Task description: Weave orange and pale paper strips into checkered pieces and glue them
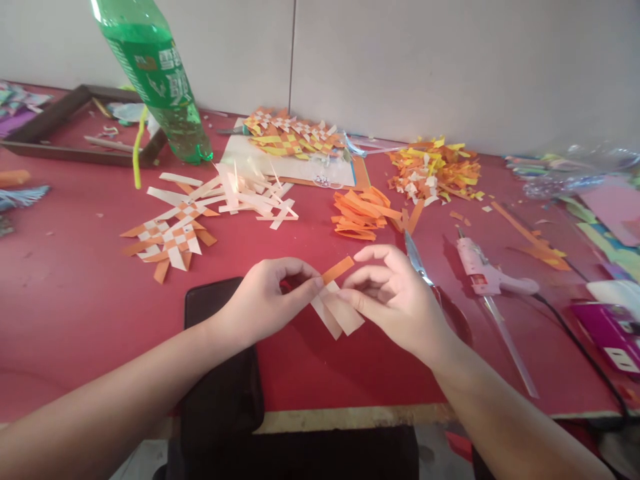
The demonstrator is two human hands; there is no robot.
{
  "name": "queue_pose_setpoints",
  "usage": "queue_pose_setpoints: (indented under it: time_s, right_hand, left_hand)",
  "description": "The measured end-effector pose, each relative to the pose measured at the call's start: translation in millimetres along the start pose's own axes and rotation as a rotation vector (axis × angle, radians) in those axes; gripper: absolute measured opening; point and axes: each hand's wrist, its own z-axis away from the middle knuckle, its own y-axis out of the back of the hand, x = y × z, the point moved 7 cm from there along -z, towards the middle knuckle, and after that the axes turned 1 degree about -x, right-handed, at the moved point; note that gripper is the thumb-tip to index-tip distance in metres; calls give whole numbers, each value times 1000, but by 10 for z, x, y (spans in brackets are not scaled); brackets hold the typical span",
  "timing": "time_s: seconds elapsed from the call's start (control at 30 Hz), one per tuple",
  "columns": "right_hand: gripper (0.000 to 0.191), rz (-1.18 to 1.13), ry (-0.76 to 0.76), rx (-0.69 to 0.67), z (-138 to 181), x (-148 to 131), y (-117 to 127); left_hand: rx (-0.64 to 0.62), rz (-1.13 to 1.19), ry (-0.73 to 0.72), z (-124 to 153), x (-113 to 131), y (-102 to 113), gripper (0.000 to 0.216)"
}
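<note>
Both of my hands meet over the red table [75, 307] near its front edge. My left hand [265, 300] is closed in a pinch on an orange paper strip [338, 269] that sticks out up and to the right. My right hand [395, 293] has its fingers curled, pinching pale paper strips [340, 313] that cross under the orange one and hang down. A woven orange-and-white paper piece [170, 240] lies to the left, further back.
A dark phone [210, 307] lies under my left wrist. Scissors [417, 263] and a pink glue gun [483, 273] lie right of my right hand. Loose orange strips [363, 213], paper scraps [435, 170], a green bottle [160, 73] and a wooden frame [50, 133] sit further back.
</note>
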Motion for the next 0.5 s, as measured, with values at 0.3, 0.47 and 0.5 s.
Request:
queue_pose_setpoints:
  time_s: [0.3,0.47,0.5]
  right_hand:
    - [29,86,46,-22,17,-20,-6]
    - [16,265,162,29,48,-90,36]
    - [13,299,204,37,51,-121,38]
  left_hand:
    - [31,6,33,1,9,19,23]
    - [27,-24,29,7,-1,16,23]
    - [26,-39,24,12,1,11,23]
